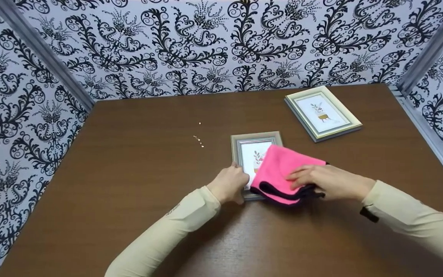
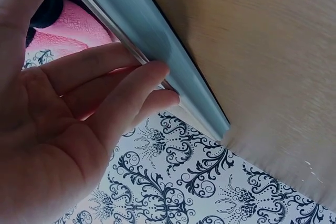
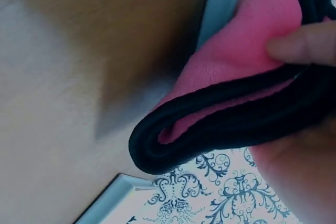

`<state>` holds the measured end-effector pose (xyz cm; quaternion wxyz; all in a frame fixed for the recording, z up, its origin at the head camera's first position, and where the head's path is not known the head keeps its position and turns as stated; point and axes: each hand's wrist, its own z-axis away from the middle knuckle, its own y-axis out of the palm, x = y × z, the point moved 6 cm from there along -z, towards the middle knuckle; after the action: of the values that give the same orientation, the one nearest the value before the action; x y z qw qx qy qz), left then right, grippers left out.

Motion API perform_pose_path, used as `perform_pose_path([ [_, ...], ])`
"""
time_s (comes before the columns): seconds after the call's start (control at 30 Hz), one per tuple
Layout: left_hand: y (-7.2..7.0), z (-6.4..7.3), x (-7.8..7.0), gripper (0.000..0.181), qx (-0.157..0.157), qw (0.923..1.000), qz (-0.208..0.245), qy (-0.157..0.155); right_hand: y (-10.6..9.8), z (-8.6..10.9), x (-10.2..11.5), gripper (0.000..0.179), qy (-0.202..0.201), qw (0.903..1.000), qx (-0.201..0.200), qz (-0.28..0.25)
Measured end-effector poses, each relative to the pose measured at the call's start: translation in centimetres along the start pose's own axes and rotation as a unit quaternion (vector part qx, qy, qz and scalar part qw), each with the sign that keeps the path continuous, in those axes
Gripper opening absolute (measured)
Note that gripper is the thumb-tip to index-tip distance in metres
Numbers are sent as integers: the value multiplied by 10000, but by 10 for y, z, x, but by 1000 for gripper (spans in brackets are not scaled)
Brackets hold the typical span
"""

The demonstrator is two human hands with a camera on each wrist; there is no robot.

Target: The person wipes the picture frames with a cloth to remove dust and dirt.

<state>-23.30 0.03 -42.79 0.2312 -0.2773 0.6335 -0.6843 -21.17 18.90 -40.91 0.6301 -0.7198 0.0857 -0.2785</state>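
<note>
A picture frame with a small plant print lies in the middle of the table, partly hidden by a folded pink cloth edged in black. My left hand holds this frame at its left side and near corner. In the left wrist view, fingertips rest along the frame's side, the thumb toward its near end. From the right, my right hand grips the cloth, which covers the frame's right part. The right wrist view shows a finger bearing on the pink cloth above its black folded edge.
A second, cream-edged picture frame with a similar print lies farther back on the right. Several small pale bits are scattered on the brown table left of the middle frame. Black-and-white patterned walls enclose the table.
</note>
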Motion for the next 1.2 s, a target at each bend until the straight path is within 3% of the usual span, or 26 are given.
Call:
perform_pose_path([
  [0.2, 0, 0, 0, 32, -2, 9999, -95, 71, 6, -8, -13, 42, 463, 9974, -227, 498],
  [0.4, 0, 2, 2, 33, -156, 9997, -92, 143, 5, -29, -41, 49, 988, 9893, -570, 908],
  [0.67, 0, 2, 3, 33, -140, 9998, -44, 107, -1, -56, -83, 56, 1992, 9779, -589, 242],
  [0.77, 1, 0, 4, 32, -89, 9999, 11, 78, -2, -60, -89, 58, 2159, 9744, -598, 188],
  [0.97, 2, -1, 3, 33, -58, 9999, 91, 13, 1, -58, -77, 53, 1847, 9801, -584, 437],
  [1.2, 0, 2, 3, 32, -227, 9997, 36, 8, 2, -40, -36, 46, 1053, 9931, -302, 418],
])
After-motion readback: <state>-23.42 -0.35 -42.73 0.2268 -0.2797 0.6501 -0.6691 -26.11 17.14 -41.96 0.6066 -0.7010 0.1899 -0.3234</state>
